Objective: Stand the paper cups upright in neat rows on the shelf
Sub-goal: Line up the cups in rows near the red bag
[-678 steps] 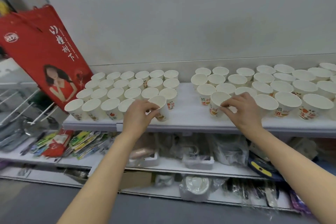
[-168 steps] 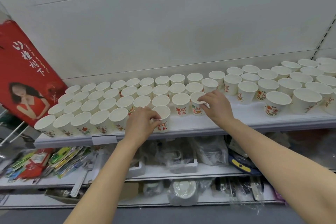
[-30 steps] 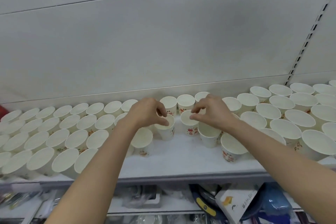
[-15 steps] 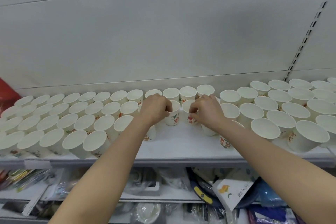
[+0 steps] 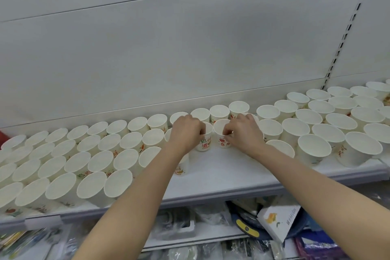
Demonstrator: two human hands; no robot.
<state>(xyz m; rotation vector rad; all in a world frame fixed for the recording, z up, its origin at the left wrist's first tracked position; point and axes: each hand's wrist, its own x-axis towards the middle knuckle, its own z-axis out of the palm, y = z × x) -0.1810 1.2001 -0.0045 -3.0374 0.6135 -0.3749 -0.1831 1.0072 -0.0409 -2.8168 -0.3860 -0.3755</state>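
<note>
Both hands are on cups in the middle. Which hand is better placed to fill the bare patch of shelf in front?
Probably the right hand: its cup stands directly behind the bare shelf, while the left hand has another cup under its wrist.

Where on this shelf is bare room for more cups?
Bare white shelf lies front-centre, between the packed left block of white paper cups and the right block. Both blocks are crowded; left hand and right hand each grip a cup.

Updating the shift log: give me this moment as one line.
stage: filling middle gap | left hand: grips cup | right hand: pinches neighbouring cup by rim | both cups upright, side by side | shelf front bare there
</note>
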